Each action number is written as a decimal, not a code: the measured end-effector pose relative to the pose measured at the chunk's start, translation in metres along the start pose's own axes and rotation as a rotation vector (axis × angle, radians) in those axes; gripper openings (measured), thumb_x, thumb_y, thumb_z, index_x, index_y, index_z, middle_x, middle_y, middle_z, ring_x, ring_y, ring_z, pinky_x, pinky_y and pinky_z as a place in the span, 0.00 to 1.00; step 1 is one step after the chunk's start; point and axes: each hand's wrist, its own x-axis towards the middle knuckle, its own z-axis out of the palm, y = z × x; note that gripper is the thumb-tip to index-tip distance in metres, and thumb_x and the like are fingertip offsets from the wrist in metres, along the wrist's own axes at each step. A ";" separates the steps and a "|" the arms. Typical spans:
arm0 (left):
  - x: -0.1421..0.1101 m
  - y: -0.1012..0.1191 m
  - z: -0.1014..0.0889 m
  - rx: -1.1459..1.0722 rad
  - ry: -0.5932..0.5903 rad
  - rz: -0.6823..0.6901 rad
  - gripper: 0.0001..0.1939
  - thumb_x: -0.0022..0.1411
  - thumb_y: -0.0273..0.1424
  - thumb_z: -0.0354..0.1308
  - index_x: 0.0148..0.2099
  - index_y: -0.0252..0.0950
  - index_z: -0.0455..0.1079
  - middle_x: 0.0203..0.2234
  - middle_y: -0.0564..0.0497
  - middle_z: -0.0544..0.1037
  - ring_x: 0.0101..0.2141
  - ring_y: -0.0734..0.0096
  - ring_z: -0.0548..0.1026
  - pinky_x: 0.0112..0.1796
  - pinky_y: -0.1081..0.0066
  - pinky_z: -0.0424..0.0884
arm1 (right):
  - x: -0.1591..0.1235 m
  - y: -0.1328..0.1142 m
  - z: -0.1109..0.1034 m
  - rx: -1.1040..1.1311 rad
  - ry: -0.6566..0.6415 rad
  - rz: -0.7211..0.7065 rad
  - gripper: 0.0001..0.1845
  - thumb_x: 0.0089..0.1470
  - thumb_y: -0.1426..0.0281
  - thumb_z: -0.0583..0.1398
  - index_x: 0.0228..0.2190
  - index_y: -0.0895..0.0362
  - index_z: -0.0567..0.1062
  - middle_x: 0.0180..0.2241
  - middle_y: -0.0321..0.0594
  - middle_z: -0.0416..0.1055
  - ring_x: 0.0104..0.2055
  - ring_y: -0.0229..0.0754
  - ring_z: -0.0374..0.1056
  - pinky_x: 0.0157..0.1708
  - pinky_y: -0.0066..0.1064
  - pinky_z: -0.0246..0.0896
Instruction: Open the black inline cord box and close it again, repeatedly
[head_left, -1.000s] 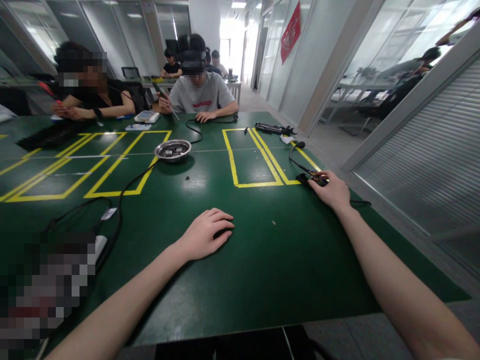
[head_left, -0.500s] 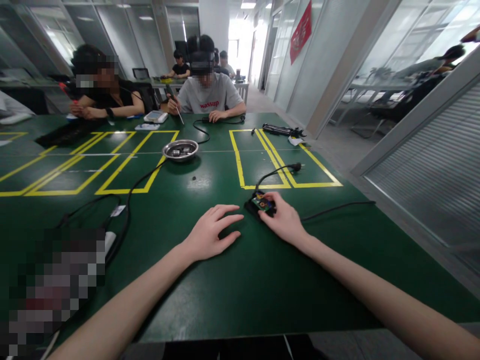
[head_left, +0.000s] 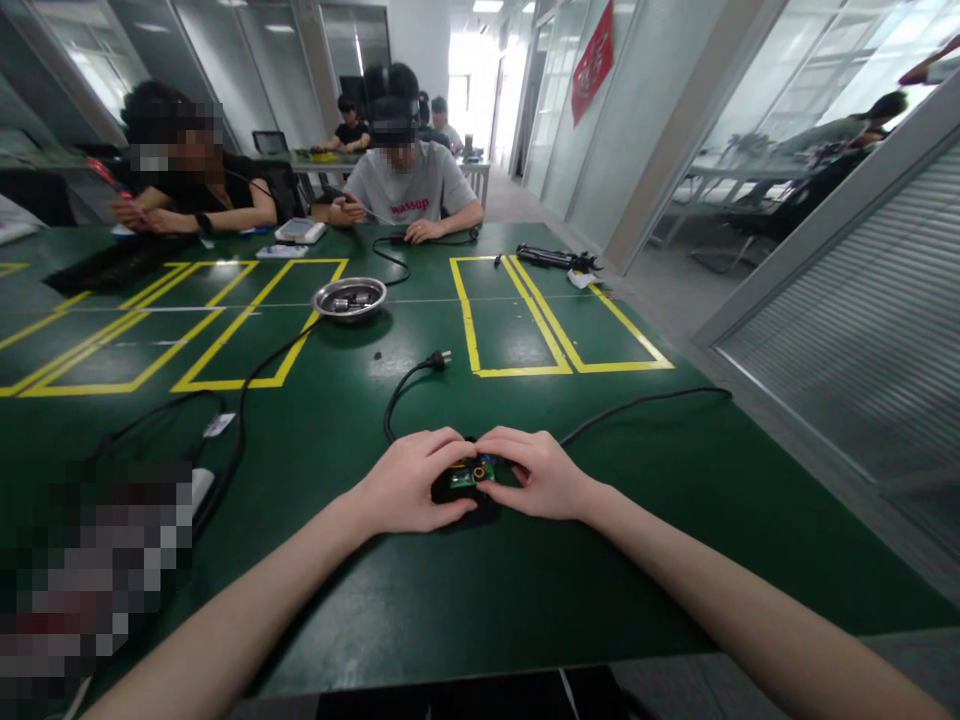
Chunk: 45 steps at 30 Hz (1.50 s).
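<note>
Both hands are around a small opened power adapter (head_left: 462, 480), a black case with a green circuit board and a ring-shaped coil showing. My left hand (head_left: 415, 482) grips its left side, thumb at the near edge and fingers over the far edge. On the right, my right hand (head_left: 541, 474) is closed on the board end with thumb and fingers. A black cord with a plug (head_left: 436, 362) curves out from behind my left hand. Another black cable (head_left: 637, 402) runs off to the right from behind my right hand. My fingers hide part of the case.
On the green table (head_left: 420, 600), a metal bowl (head_left: 349, 301) holds small metal parts. Yellow tape (head_left: 517, 373) marks rectangles. A black tripod-like object (head_left: 555, 258) lies at the far right edge. A pixelated object (head_left: 97, 570) sits at left. Two people work across the table.
The adapter has come left and nearer, between both hands. My left hand has closed on its left side. The plug cord has swung to the left.
</note>
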 end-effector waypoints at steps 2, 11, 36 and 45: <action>0.000 -0.002 -0.002 0.016 -0.005 -0.006 0.27 0.61 0.40 0.65 0.60 0.39 0.68 0.49 0.43 0.80 0.48 0.54 0.79 0.51 0.57 0.75 | 0.000 0.002 -0.004 -0.037 0.028 -0.018 0.17 0.60 0.67 0.64 0.51 0.52 0.76 0.42 0.42 0.79 0.34 0.41 0.75 0.35 0.32 0.73; -0.004 -0.019 -0.005 0.075 -0.048 -0.082 0.41 0.59 0.48 0.69 0.69 0.39 0.63 0.63 0.38 0.73 0.62 0.47 0.71 0.64 0.47 0.64 | 0.002 0.021 -0.017 -0.058 -0.015 0.008 0.15 0.58 0.67 0.67 0.47 0.55 0.79 0.42 0.43 0.80 0.38 0.44 0.76 0.38 0.35 0.73; -0.002 -0.027 -0.024 0.123 -0.024 -0.039 0.05 0.67 0.33 0.59 0.39 0.37 0.70 0.35 0.48 0.79 0.38 0.63 0.77 0.37 0.68 0.72 | 0.017 0.010 0.019 -0.219 0.013 -0.057 0.23 0.62 0.63 0.65 0.57 0.55 0.76 0.52 0.51 0.74 0.51 0.52 0.71 0.51 0.47 0.71; -0.001 -0.033 -0.022 0.172 -0.043 0.000 0.05 0.65 0.33 0.58 0.38 0.38 0.68 0.44 0.44 0.80 0.44 0.59 0.77 0.42 0.62 0.75 | 0.013 0.011 0.008 -0.297 -0.127 -0.011 0.38 0.57 0.49 0.66 0.62 0.55 0.72 0.66 0.54 0.64 0.69 0.58 0.60 0.68 0.57 0.54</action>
